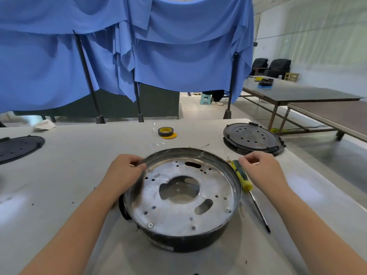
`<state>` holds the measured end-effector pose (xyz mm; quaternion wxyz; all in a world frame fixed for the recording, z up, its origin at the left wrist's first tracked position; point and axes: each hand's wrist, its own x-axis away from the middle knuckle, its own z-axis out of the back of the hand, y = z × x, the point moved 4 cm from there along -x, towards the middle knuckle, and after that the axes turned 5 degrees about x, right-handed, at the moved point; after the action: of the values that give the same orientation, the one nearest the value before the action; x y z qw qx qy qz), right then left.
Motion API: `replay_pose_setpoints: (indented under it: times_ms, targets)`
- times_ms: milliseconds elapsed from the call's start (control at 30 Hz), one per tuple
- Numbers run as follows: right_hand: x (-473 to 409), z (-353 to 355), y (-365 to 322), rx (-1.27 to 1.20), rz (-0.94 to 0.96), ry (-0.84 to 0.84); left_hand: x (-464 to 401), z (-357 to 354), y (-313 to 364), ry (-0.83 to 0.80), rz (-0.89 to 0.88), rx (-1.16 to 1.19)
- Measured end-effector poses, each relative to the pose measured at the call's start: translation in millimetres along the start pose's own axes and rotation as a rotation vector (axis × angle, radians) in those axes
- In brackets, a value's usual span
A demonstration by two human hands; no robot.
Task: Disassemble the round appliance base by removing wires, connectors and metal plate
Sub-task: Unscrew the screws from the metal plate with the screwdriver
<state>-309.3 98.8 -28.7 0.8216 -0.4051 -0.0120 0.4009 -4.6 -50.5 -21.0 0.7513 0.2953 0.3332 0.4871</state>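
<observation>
Both forearms are bare to the hands (127,171), with no sleeves, gloves or jewellery.

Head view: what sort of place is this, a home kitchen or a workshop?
Likely a workshop or teardown room, not a kitchen: a plain worktable with a screwdriver and tape roll, blue cloth screens, more long tables.

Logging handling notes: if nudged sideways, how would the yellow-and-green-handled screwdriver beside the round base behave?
The yellow-and-green-handled screwdriver lies flat on the white table, so tipping seems unlikely. Its rounded handle could probably roll. The thin dark shaft looks stiff, so it would likely pivot as one piece.
</observation>
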Motion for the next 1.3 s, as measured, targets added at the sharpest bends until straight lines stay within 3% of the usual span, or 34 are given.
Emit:
replay_pose_setpoints:
  times_ms: [167,267,400,567,733,933,1133,1300]
  targets:
    - [-13.3,-15.8,11.6,0.392,-0.161,-0.313,-4.6,4.9,6.4,0.033,-0.053,-0.127]
    - [-15.7,-22.2,9.8,0.431,-0.169,-0.348,0.5,9.8,25.8,0.028,-0.22,-0.179]
    - [-17.5,-17.0,3.9,0.384,-0.204,-0.379,7.6,2.0,38.9,-0.135,-0.3,-0.2]
    - [-23.5,22.0,-30.3,0.107,-0.114,-0.245,4.5,5.0,26.6,-0.165,-0.197,-0.3]
    - [-12.4,53.1,-88.4,-0.276,-0.004,-0.166,7.8,4.4,19.2,-0.297,-0.116,-0.242]
    - [29.2,25.9,-149.4,-0.785,0.042,-0.343,15.5,14.9,37.2,-0.264,-0.215,-0.151]
    - [58.6,-7.3,-166.4,-0.821,0.141,-0.399,50.8,13.8,42.2,-0.361,-0.241,-0.056]
    - [67.7,-12.7,-169.8,-0.814,0.253,-0.414,78.1,19.0,27.4,-0.218,-0.27,0.157]
